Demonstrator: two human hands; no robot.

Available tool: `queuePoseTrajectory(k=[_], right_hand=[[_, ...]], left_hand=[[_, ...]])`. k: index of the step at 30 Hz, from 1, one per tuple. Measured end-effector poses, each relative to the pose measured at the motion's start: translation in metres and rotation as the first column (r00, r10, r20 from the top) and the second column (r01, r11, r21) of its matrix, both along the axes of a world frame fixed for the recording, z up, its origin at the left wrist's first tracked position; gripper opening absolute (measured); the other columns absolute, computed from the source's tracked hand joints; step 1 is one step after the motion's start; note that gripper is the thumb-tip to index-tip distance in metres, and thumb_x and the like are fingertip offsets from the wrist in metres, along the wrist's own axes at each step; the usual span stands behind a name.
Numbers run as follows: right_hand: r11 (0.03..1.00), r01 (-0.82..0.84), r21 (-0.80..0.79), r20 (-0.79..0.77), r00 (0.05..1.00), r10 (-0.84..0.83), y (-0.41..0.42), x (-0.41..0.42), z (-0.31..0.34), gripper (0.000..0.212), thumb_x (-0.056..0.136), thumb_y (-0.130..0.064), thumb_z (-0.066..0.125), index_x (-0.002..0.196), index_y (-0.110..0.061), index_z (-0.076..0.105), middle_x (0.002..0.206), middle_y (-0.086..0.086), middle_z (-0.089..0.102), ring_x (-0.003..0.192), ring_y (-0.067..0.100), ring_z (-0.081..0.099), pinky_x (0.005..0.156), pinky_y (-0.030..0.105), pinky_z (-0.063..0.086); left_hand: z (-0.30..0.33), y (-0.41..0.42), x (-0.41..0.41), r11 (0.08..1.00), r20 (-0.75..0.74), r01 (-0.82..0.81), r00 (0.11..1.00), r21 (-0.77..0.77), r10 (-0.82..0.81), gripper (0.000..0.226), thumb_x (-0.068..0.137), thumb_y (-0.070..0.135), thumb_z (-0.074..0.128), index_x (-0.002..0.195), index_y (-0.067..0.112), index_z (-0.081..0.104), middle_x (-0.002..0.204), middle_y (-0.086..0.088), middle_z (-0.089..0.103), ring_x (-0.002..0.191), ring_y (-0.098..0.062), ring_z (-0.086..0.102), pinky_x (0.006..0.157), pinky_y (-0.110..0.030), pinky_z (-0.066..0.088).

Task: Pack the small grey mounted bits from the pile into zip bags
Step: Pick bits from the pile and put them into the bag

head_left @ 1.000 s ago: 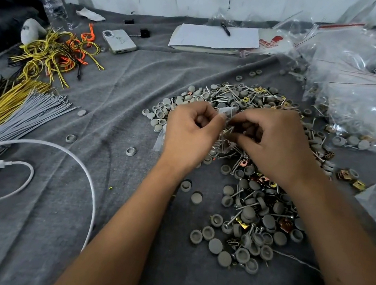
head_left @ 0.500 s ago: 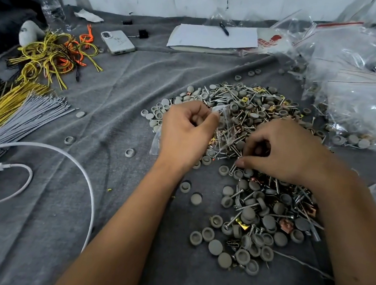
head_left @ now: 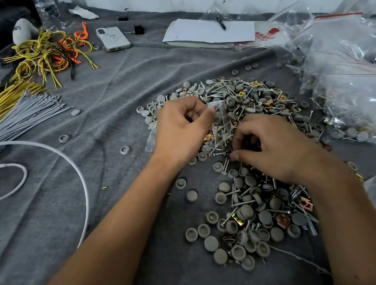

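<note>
Grey mounted bits point(head_left: 240, 209) lie in one uncountable pile on the grey-cloth worktop point(head_left: 48, 218). The left hand point(head_left: 180, 128) pinches one zip bag point(head_left: 221, 120); the right hand point(head_left: 274, 147) curls its fingers into the pile.

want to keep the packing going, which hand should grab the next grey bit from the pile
Right. The right hand is already down on the pile, fingers among the bits, while the left hand grips the small bag.
</note>
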State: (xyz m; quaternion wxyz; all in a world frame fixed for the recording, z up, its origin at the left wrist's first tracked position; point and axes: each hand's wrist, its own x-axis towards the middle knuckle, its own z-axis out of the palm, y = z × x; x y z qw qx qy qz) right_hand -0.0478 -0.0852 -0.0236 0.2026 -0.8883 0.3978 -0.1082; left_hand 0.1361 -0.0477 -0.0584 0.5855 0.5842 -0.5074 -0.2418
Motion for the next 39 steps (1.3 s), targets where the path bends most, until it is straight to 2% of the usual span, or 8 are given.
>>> queuePoseTrajectory(k=[4,10,14,18,22,25,34,39], right_hand=[[1.000,-0.012,0.028,0.003,1.000,0.012,0.000,-0.001,0.000,0.019,0.086,-0.029,0.082,0.081,-0.033,0.064,0.086,-0.017,0.064,0.083,0.000,0.061,0.075,0.029,0.052],[0.999,-0.036,-0.032,-0.016,0.999,0.035,0.004,0.006,-0.005,0.029,0.080,-0.024,0.085,0.080,-0.036,0.059,0.077,-0.020,0.063,0.077,-0.010,0.059,0.061,0.007,0.040],[0.999,-0.012,-0.039,0.095,0.995,0.015,0.004,0.003,-0.002,0.026,0.081,-0.016,0.083,0.094,-0.033,0.068,0.084,-0.019,0.067,0.078,-0.007,0.063,0.072,0.013,0.052],[0.991,0.091,-0.103,0.387,0.921,-0.044,0.000,-0.003,0.002,0.024,0.086,-0.010,0.078,0.106,-0.024,0.077,0.091,-0.019,0.067,0.086,-0.002,0.063,0.074,0.006,0.047],[0.970,0.172,-0.172,0.530,0.846,-0.056,0.000,0.000,0.002,0.013,0.089,-0.011,0.078,0.100,-0.019,0.079,0.092,-0.010,0.071,0.089,0.005,0.067,0.082,0.029,0.057],[0.964,0.158,-0.213,0.535,0.844,-0.021,0.004,0.007,-0.002,0.013,0.087,-0.011,0.080,0.098,-0.017,0.080,0.092,-0.006,0.074,0.087,0.007,0.068,0.082,0.030,0.058],[0.965,0.216,-0.150,0.577,0.811,-0.092,-0.002,0.004,-0.006,0.016,0.083,-0.013,0.085,0.096,-0.019,0.078,0.086,-0.017,0.072,0.081,-0.002,0.070,0.073,0.010,0.054],[0.989,0.096,-0.112,0.276,0.959,-0.062,-0.010,-0.016,-0.002,0.017,0.079,-0.027,0.087,0.086,-0.038,0.077,0.086,-0.025,0.065,0.090,-0.012,0.059,0.074,0.008,0.041]], left_hand=[[0.001,0.000,0.001,1.000,0.026,-0.006,1.000,-0.019,0.007,0.035,0.090,0.013,0.069,0.059,0.017,0.054,0.051,0.007,0.046,0.052,-0.013,0.040,0.056,-0.031,0.038],[0.000,0.000,0.001,1.000,0.032,-0.011,0.999,-0.012,0.011,0.031,0.092,0.010,0.069,0.063,0.007,0.057,0.053,0.004,0.046,0.051,-0.012,0.039,0.057,-0.030,0.037],[0.001,0.000,0.002,1.000,0.024,-0.003,1.000,-0.010,0.003,0.033,0.092,0.011,0.069,0.062,0.014,0.056,0.053,0.005,0.047,0.051,-0.012,0.039,0.056,-0.030,0.037],[0.001,0.001,0.001,1.000,0.007,0.003,1.000,-0.006,-0.003,0.031,0.092,0.012,0.069,0.063,0.014,0.058,0.053,0.002,0.049,0.051,-0.015,0.041,0.057,-0.031,0.037],[0.002,0.001,0.000,1.000,0.022,0.007,1.000,-0.007,-0.007,0.034,0.092,0.011,0.070,0.061,0.016,0.057,0.052,0.003,0.049,0.051,-0.014,0.042,0.057,-0.029,0.038],[0.003,0.001,-0.001,1.000,0.049,0.010,0.999,-0.010,-0.010,0.035,0.091,0.010,0.070,0.060,0.019,0.056,0.051,0.009,0.047,0.050,-0.010,0.041,0.054,-0.026,0.037],[0.003,0.001,-0.002,1.000,-0.008,0.008,1.000,0.006,-0.008,0.039,0.091,0.012,0.070,0.057,0.023,0.053,0.050,0.006,0.046,0.050,-0.015,0.039,0.055,-0.030,0.036],[0.002,0.002,-0.001,1.000,-0.030,0.010,1.000,0.011,-0.009,0.032,0.091,0.015,0.069,0.062,0.010,0.056,0.053,-0.001,0.046,0.052,-0.019,0.039,0.056,-0.033,0.037]])
